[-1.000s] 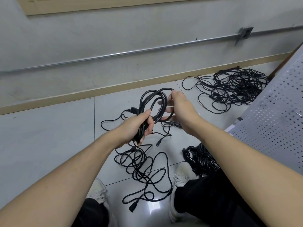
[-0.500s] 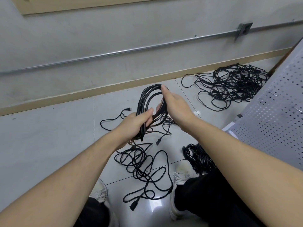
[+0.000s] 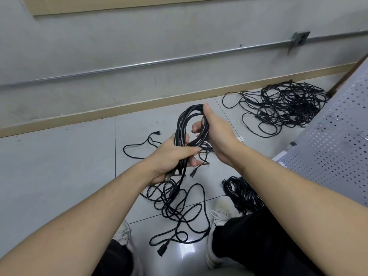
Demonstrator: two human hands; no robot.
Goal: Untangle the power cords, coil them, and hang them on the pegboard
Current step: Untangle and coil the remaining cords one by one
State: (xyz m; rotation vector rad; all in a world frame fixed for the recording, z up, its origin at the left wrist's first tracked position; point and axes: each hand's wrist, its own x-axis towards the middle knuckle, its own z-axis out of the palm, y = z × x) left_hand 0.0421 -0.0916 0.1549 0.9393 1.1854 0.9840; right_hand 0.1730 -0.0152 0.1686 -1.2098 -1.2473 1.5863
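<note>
Two hands hold one cord coil [image 3: 186,124] above the floor [image 3: 59,166]. Left hand [image 3: 171,158] grips its bottom; right hand [image 3: 214,134] now wraps round its top, squeezing the loops narrower. Coiling looks nearly finished; the pegboard [image 3: 334,152] waits right.

A grey plastered wall [image 3: 139,46] fills the upper half, scuffed and stained in places. A thin metal conduit [image 3: 159,61] runs across it, rising toward the right, where it meets a small grey box [image 3: 299,38]. At the top left edge sits a pale wooden frame [image 3: 119,5]. A tan skirting [image 3: 139,105] lines the foot of the wall. The floor [image 3: 49,166] is laid in large light-grey glossy tiles with thin dark joints; near the bottom edge a tile catches a bright glare [image 3: 188,249] from overhead light.
</note>
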